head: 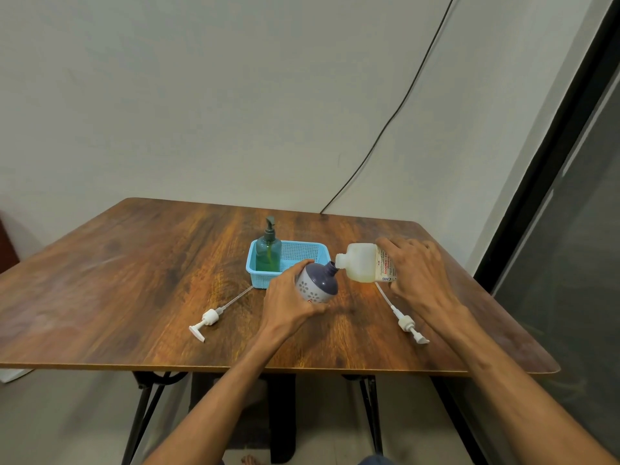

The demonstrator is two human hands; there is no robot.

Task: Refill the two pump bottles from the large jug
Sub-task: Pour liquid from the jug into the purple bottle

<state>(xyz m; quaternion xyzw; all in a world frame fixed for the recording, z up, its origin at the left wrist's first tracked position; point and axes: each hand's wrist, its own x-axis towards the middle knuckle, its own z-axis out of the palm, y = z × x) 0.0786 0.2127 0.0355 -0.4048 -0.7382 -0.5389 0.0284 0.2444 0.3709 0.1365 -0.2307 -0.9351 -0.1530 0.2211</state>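
Taking the round bottle as the middle of the dial, the nearest things are two unscrewed pumps lying flat on the table (134, 280): one pump head (208, 320) at about 8 o'clock and the other pump head (407, 325) at about 4 o'clock. They seem to have been set out to either side so the bottle necks are free for pouring. Between them the left hand (288, 297) wraps its fingers and thumb round the round bottle (317, 281), tipping its open neck towards 2 o'clock, probably to meet the stream at an easier angle. There the right hand (419, 276) grips the jug (362, 263) around its labelled body. The jug lies nearly on its side, with its mouth right at the bottle's neck and pale yellow liquid pooled along its lower wall. Whether anything is flowing I cannot tell. Further off, at about 11 o'clock, the basket (258, 280) holds the green bottle (268, 253), which stands upright with its pump on. Beyond it a cable (402, 105) runs up the wall.
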